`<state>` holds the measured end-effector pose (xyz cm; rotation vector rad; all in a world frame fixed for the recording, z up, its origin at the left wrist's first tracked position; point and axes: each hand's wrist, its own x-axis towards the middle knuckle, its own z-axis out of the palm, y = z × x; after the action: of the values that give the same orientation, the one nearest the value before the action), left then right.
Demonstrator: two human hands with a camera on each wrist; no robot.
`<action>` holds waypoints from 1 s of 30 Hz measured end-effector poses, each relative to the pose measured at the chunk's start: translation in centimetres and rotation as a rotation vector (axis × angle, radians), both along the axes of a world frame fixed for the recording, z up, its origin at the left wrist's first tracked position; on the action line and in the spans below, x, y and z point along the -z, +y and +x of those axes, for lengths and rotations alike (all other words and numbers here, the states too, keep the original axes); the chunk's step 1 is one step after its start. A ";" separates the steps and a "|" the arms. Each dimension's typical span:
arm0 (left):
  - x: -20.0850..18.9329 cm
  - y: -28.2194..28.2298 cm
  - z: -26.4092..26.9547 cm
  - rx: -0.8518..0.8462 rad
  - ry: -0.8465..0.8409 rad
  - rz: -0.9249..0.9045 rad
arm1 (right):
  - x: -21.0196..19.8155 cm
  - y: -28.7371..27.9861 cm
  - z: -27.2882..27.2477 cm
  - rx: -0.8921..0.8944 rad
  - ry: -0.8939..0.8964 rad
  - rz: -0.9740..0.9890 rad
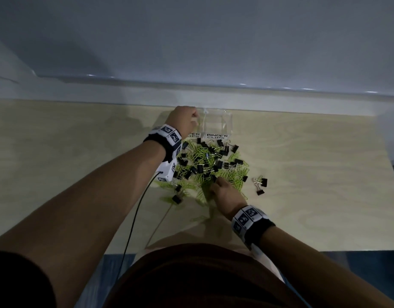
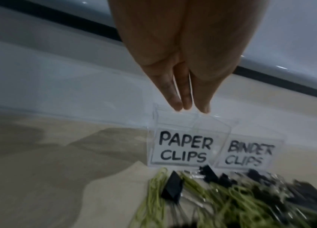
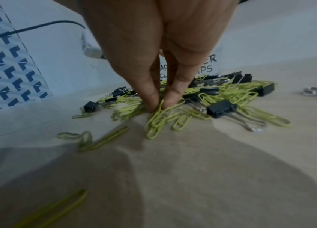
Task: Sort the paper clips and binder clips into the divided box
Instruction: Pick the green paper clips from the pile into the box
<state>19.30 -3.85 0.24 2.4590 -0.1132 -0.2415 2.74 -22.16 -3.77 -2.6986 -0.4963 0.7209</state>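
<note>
A clear divided box [image 1: 218,123] stands at the back of the table, its compartments labelled PAPER CLIPS [image 2: 184,148] and BINDER CLIPS [image 2: 249,154]. In front of it lies a mixed pile [image 1: 211,165] of green paper clips and black binder clips. My left hand [image 1: 195,121] hovers over the paper-clip compartment with fingertips pinched together [image 2: 192,109]; a thin green paper clip [image 1: 198,125] seems held between them. My right hand [image 1: 214,185] reaches into the near side of the pile, thumb and finger pinching a green paper clip [image 3: 160,111] that still touches the table.
Two stray binder clips [image 1: 261,183] lie right of the pile. Loose paper clips [image 3: 87,138] are scattered toward me. A black cable [image 1: 133,218] runs from the left wrist over the table's near edge. A white ledge [image 1: 213,94] borders the back.
</note>
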 end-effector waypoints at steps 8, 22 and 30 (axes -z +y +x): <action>1.9 -1.0 -11.4 0.372 0.179 0.120 | 0.2 -1.8 1.0 0.180 -0.056 0.311; 3.8 -1.1 -13.6 0.342 0.266 0.317 | -6.3 0.7 10.0 0.558 0.147 0.636; 4.0 0.5 -13.9 0.272 0.238 0.173 | -6.1 7.2 19.0 0.522 0.091 0.421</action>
<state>5.40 -3.31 -3.71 2.5598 -0.3364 -0.6850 21.74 -14.94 2.35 -2.2380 0.0824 0.5138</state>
